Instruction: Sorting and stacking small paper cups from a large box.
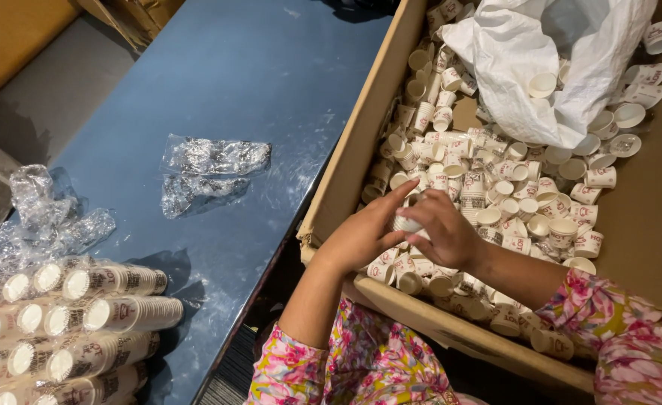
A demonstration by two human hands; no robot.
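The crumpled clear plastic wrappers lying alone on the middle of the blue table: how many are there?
2. One wrapper lies flat mid-table; the second wrapper lies just below it, touching. More crumpled plastic is heaped separately at the left edge, above the wrapped cup stacks.

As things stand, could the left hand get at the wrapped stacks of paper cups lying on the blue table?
Probably yes. The left hand is at the cardboard box, sharing a small cup stack with the right hand. Only bare blue table lies between it and the wrapped cup stacks, though it would need to let go first.
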